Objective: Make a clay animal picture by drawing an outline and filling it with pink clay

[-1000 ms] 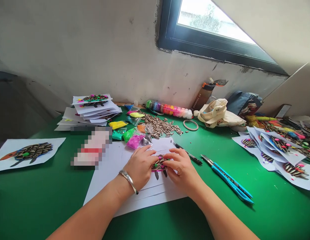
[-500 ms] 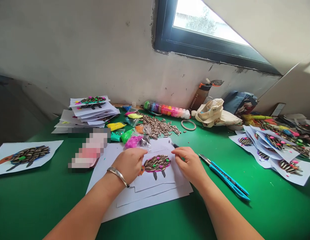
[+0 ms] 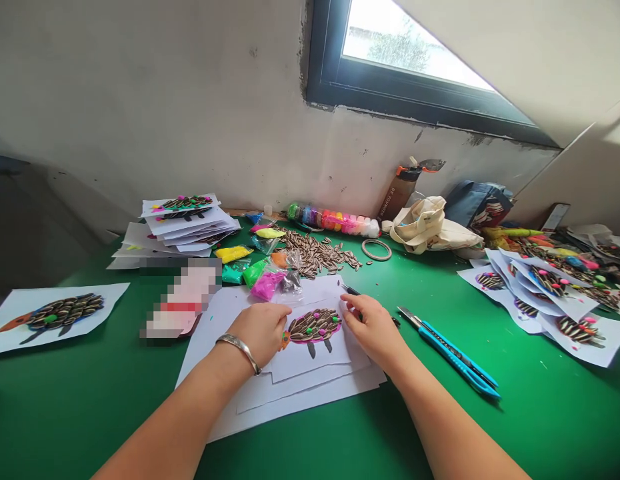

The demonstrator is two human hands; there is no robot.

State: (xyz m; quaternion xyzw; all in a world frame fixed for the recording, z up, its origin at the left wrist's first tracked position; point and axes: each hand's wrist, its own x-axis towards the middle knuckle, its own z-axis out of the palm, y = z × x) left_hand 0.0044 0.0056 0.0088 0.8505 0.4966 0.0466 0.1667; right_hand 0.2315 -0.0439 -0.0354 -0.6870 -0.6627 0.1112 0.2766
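Note:
On a stack of white paper lies a smaller sheet with a seed picture: an animal body of striped sunflower seeds, rimmed in magenta, dotted with pink and green balls, with an orange head and two dark legs. My left hand, a silver bangle at its wrist, is closed at the sheet's left edge beside the orange head. At the right edge my right hand has its fingers bent around the paper. Both thumbs are partly hidden. A black pen lies partly behind my right hand.
A blue utility knife lies right of my hand, blade out. Beyond are bagged coloured clay, loose sunflower seeds and a tape roll. Finished pictures are stacked left and right. A bottle stands by the wall.
Both hands stay at the sheet's sides; the right fingers have bent slightly more and more of the pen shows. The whole view has shifted a little.

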